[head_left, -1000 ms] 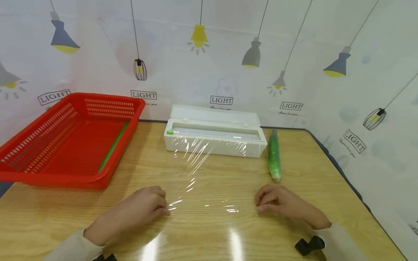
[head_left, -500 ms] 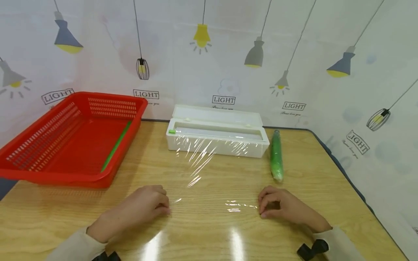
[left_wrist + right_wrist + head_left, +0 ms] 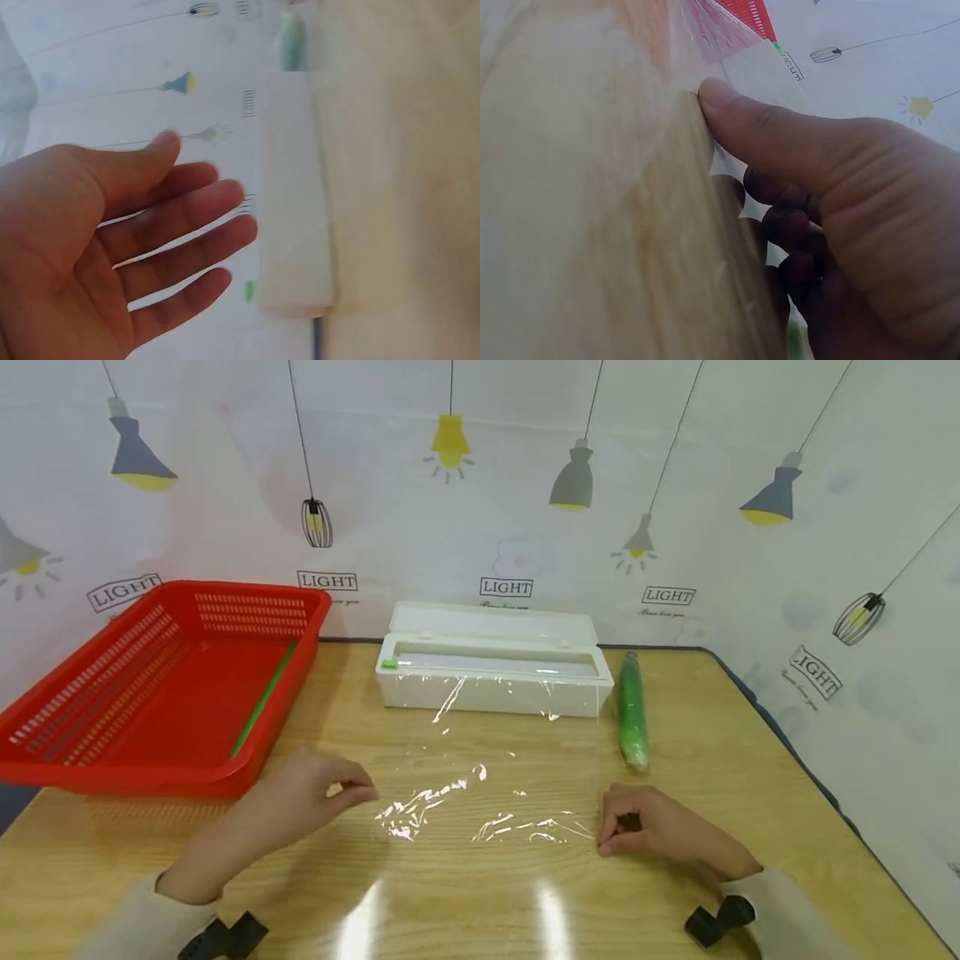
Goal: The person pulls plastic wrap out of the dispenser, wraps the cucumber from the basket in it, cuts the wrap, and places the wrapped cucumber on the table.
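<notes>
A sheet of clear cling film (image 3: 450,789) stretches from the white cling film dispenser box (image 3: 491,692) toward the near side of the table. At the film's near right corner, my right hand (image 3: 656,828) pinches its edge between thumb and fingers. The right wrist view shows the thumb (image 3: 772,131) on the film, with part of the fingers hidden behind it. Just beyond the film's left edge is my left hand (image 3: 296,802). Its fingers (image 3: 180,217) are nearly straight and spread in the left wrist view, and I see nothing held in them.
A red plastic basket (image 3: 172,772) with a green strip along its inner side stands at the left. Right of the dispenser lies a film-wrapped green cucumber-like vegetable (image 3: 632,710). The dispenser's lid (image 3: 495,622) is raised against the printed wall covering (image 3: 517,485).
My left hand has risen and moved left, away from the film, and its fingers have loosened. The film's near left part has gone slack and crumpled. My right hand keeps its pinch.
</notes>
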`<state>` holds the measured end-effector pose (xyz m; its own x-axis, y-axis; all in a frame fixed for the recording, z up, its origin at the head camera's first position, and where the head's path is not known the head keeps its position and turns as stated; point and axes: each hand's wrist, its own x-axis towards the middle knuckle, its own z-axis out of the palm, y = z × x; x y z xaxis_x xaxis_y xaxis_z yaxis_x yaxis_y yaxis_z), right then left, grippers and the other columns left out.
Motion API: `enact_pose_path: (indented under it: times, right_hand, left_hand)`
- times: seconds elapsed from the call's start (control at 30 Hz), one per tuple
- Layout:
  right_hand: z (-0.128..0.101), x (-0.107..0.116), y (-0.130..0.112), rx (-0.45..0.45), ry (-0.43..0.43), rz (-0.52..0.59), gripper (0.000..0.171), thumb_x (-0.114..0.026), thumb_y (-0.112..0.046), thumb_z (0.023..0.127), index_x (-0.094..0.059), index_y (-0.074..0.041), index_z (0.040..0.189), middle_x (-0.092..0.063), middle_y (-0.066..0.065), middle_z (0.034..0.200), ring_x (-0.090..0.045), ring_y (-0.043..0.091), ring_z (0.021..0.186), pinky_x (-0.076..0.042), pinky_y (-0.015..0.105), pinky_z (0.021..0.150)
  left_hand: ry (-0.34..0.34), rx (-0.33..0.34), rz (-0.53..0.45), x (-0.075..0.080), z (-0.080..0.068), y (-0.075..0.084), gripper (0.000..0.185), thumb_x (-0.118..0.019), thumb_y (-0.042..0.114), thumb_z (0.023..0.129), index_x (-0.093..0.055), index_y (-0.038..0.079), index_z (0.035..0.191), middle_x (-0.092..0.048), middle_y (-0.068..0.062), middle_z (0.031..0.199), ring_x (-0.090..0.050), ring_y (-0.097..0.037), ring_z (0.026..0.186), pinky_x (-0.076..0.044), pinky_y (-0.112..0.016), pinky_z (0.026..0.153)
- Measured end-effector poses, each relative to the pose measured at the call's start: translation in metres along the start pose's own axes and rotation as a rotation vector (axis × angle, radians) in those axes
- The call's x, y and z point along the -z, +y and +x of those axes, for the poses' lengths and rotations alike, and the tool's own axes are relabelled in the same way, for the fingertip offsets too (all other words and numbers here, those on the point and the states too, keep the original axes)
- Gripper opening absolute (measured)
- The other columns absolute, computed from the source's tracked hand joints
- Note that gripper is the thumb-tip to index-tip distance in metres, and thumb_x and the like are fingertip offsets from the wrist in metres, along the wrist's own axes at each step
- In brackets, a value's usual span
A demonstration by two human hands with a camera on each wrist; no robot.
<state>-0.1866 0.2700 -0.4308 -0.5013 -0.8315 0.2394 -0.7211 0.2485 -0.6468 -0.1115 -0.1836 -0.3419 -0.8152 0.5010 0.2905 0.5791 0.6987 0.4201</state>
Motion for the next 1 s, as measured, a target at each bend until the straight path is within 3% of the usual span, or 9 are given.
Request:
enact_pose_path:
  times: [0.17, 0.23, 0.37, 0.53, 0.63, 0.83, 1.0]
  right_hand:
    - [0.003, 0.001, 0.001, 0.005, -0.020, 0.017, 0.010, -0.076, -0.013, 0.080, -0.067, -0.012, 0.083, -0.055, -0.005, 0.078, -0.048, 0.016, 0.068, -0.042, 0.025, 0.057]
    - [0.002, 0.000, 0.002, 0.003, -0.021, 0.025, 0.010, -0.077, -0.012, 0.080, -0.067, -0.013, 0.083, -0.054, -0.005, 0.077, -0.048, 0.016, 0.068, -0.042, 0.025, 0.057]
    - [0.002, -0.001, 0.003, 0.004, -0.019, 0.029, 0.009, -0.076, -0.013, 0.080, -0.067, -0.013, 0.083, -0.055, -0.006, 0.077, -0.047, 0.015, 0.068, -0.042, 0.025, 0.057]
    - [0.003, -0.001, 0.003, 0.017, -0.015, 0.026, 0.011, -0.074, -0.019, 0.083, -0.067, -0.011, 0.083, -0.055, -0.006, 0.076, -0.046, 0.016, 0.067, -0.041, 0.025, 0.056]
    - [0.004, -0.002, 0.002, 0.016, -0.013, 0.032, 0.012, -0.073, -0.020, 0.084, -0.067, -0.010, 0.083, -0.056, -0.006, 0.076, -0.046, 0.016, 0.067, -0.041, 0.026, 0.056]
    - [0.006, -0.005, 0.002, -0.011, -0.004, 0.039, 0.012, -0.073, -0.022, 0.084, -0.068, -0.011, 0.083, -0.057, -0.008, 0.079, -0.047, 0.015, 0.069, -0.042, 0.027, 0.057]
    - [0.009, -0.006, 0.001, -0.030, 0.000, 0.040, 0.014, -0.073, -0.025, 0.083, -0.069, -0.012, 0.083, -0.058, -0.011, 0.080, -0.047, 0.011, 0.070, -0.042, 0.025, 0.058]
  left_hand:
    - [0.251, 0.098, 0.095, 0.047, 0.011, 0.005, 0.010, -0.070, 0.018, 0.089, -0.075, 0.009, 0.090, -0.070, 0.002, 0.082, -0.060, -0.013, 0.070, -0.051, -0.035, 0.064]
    - [0.325, 0.167, 0.132, 0.068, 0.018, 0.001, 0.014, -0.069, 0.019, 0.090, -0.074, 0.007, 0.095, -0.070, -0.003, 0.085, -0.058, -0.017, 0.070, -0.048, -0.034, 0.062]
    - [0.415, 0.379, 0.154, 0.110, 0.034, -0.019, 0.029, -0.061, 0.029, 0.095, -0.070, 0.004, 0.106, -0.068, -0.015, 0.094, -0.055, -0.028, 0.080, -0.043, -0.038, 0.061]
    - [0.415, 0.640, 0.007, 0.140, 0.050, -0.055, 0.051, -0.050, 0.042, 0.097, -0.060, 0.000, 0.123, -0.059, -0.022, 0.115, -0.050, -0.034, 0.097, -0.044, -0.041, 0.071]
    - [0.392, 0.728, -0.094, 0.145, 0.054, -0.074, 0.057, -0.049, 0.046, 0.096, -0.056, 0.000, 0.129, -0.054, -0.021, 0.120, -0.050, -0.032, 0.098, -0.044, -0.038, 0.072]
    - [0.370, 0.810, -0.244, 0.148, 0.057, -0.100, 0.058, -0.051, 0.044, 0.096, -0.050, 0.000, 0.134, -0.048, -0.022, 0.129, -0.049, -0.034, 0.106, -0.042, -0.044, 0.082]
    - [0.322, 0.857, -0.207, 0.147, 0.055, -0.118, 0.054, -0.052, 0.040, 0.097, -0.050, -0.003, 0.130, -0.047, -0.023, 0.124, -0.047, -0.035, 0.099, -0.043, -0.041, 0.075]
